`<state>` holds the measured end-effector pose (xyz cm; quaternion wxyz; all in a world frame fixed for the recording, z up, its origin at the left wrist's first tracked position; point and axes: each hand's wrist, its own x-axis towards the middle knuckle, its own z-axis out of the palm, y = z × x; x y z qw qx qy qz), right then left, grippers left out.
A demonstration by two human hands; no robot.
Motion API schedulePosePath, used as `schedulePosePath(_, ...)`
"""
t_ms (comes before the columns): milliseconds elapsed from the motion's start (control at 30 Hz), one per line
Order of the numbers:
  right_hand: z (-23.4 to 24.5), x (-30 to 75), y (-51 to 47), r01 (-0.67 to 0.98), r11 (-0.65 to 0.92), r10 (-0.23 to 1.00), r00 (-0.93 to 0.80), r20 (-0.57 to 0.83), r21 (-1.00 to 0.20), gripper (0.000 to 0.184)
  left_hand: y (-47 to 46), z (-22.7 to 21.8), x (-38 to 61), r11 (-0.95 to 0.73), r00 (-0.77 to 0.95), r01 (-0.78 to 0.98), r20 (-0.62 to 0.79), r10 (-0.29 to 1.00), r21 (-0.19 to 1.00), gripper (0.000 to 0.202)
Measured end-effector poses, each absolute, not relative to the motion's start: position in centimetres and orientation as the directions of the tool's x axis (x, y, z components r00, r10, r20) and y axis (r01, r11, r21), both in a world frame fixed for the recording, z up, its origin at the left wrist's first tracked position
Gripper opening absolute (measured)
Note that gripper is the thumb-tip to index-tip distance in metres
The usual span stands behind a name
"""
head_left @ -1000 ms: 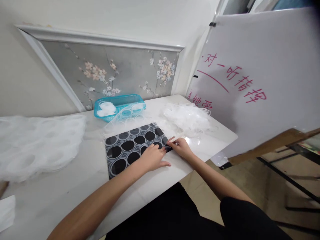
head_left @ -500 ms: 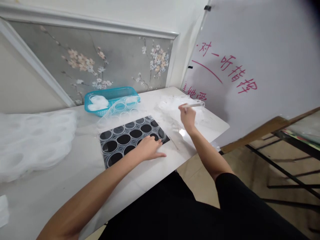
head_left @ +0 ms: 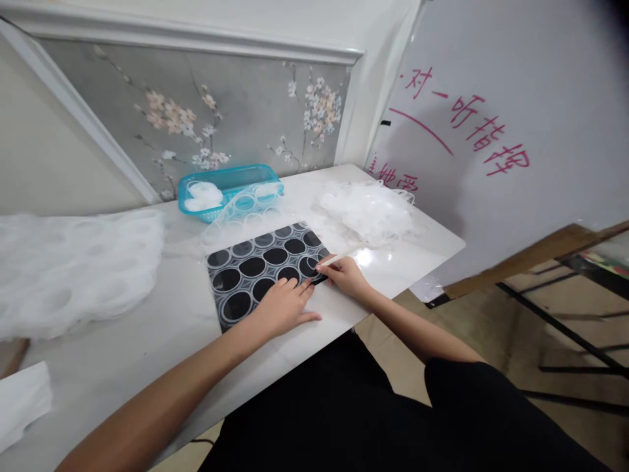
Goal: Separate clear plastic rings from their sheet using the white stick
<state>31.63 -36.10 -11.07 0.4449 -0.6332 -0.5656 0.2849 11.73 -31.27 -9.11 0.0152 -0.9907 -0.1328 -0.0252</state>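
Note:
A black board (head_left: 251,266) covered by a translucent white sheet with rows of round cut-outs lies on the table. My left hand (head_left: 282,303) rests flat on the board's near edge, fingers stretched and thumb apart, holding nothing. Between the closed fingers of my right hand (head_left: 348,275) is a slim white pen-like tool (head_left: 338,259), its rear end pointing up to the right. Those fingertips are at the board's right end, beside a thin white ring (head_left: 311,263) around one black circle. The tool's tip is hidden by my fingers.
A blue plastic basket (head_left: 236,176) holding white round pieces (head_left: 204,195) stands at the back, with a clear holed sheet (head_left: 243,204) leaning on it. White scraps (head_left: 371,208) are heaped behind my right hand. A stack of white perforated sheets (head_left: 73,275) lies left.
My right hand has come with the tool from the scrap heap, leftward and down to the board's right end. My left hand stays flat on the board. The view has shifted slightly.

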Motion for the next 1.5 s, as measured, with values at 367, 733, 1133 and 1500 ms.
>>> schedulePosePath(367,-11.0,31.2,-36.2,0.501,0.084,0.984,0.097,0.153,-0.861,0.027,-31.2,-9.1,12.1,-0.965,0.964,0.263,0.047,0.263,-0.002,0.063)
schedulePosePath(733,-10.7,31.2,-36.2,0.55,0.086,0.983,0.091,0.162,-0.83,0.026,-31.2,-8.6,12.4,-0.96,0.96,0.28,-0.005,0.28,-0.008,0.056)
schedulePosePath(1133,-11.9,30.9,-37.4,0.791,0.278,0.934,-0.089,0.347,-0.545,0.024,-30.8,-8.0,12.6,-0.876,0.915,0.403,-0.1,0.391,0.266,0.063)
schedulePosePath(1500,-5.7,38.8,-28.4,0.695,0.051,0.57,0.57,0.592,-0.717,0.024,-28.8,-6.2,11.7,-0.774,0.942,0.333,-0.157,0.296,0.539,0.046)
